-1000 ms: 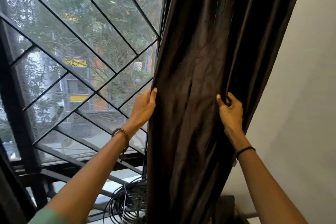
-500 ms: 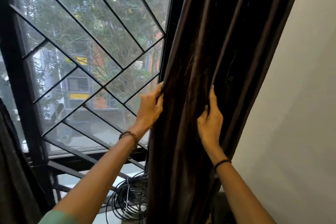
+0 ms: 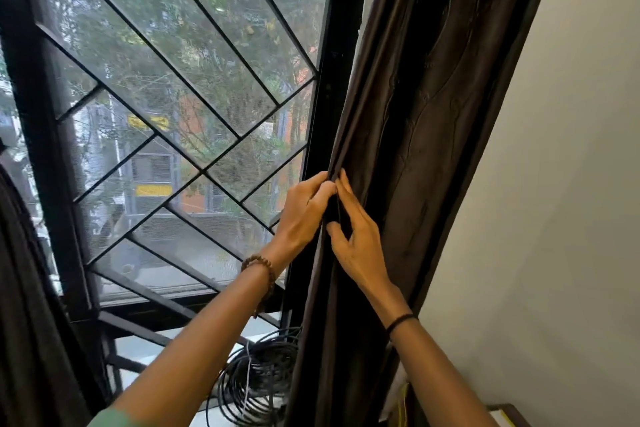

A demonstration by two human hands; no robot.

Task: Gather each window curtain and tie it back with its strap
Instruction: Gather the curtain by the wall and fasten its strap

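A dark brown curtain (image 3: pixel 426 135) hangs in narrow folds along the right side of the window, against the wall. My left hand (image 3: pixel 301 215) grips the curtain's left edge, fingers curled round the folds. My right hand (image 3: pixel 356 236) lies just beside it, fingers and thumb pinching a fold of the same edge. The two hands touch at the fingertips. No strap shows in this view. A second dark curtain (image 3: pixel 31 305) hangs at the far left edge.
The window has a black frame (image 3: pixel 329 80) and a diagonal black grille (image 3: pixel 194 87) over mesh. A coil of black cable (image 3: pixel 256 381) lies on the sill below my hands. A pale wall (image 3: pixel 554 218) fills the right side.
My right hand has moved left across the curtain, bringing the folds over to my left hand. The curtain is now bunched narrower and more window shows.
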